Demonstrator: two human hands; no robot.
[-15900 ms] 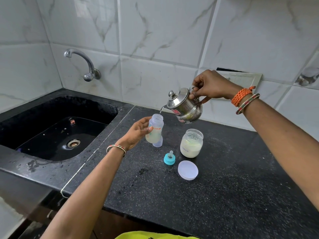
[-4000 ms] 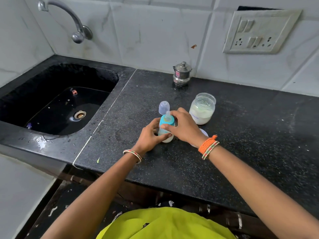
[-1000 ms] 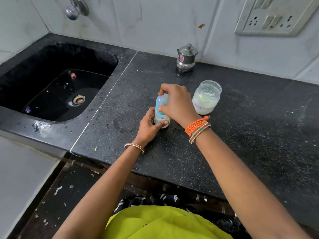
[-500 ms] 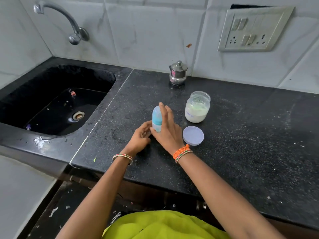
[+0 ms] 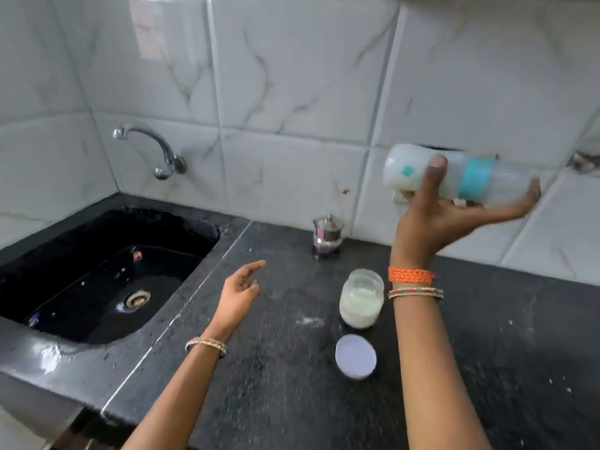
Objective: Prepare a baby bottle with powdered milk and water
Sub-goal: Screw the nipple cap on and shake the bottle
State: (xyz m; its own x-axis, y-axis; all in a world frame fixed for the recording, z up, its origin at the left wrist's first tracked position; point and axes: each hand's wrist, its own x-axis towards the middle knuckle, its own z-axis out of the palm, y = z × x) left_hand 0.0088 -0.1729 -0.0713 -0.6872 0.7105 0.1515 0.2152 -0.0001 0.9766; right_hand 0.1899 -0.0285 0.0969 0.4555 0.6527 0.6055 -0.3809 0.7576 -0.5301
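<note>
Right hand [image 5: 431,219] holds baby bottle [image 5: 454,177] sideways, raised; left hand [image 5: 238,292] empty, fingers spread.

Sink [image 5: 97,280] left, jar [image 5: 360,300] before kettle [image 5: 327,234], lid [image 5: 356,356] nearest

— What sort of place is this?
— A home kitchen: a black sink [image 5: 97,280] with a wall tap [image 5: 152,151], marble-look tiles [image 5: 292,76], and a small steel pot [image 5: 328,233] on the dark stone desk [image 5: 292,401].
</note>
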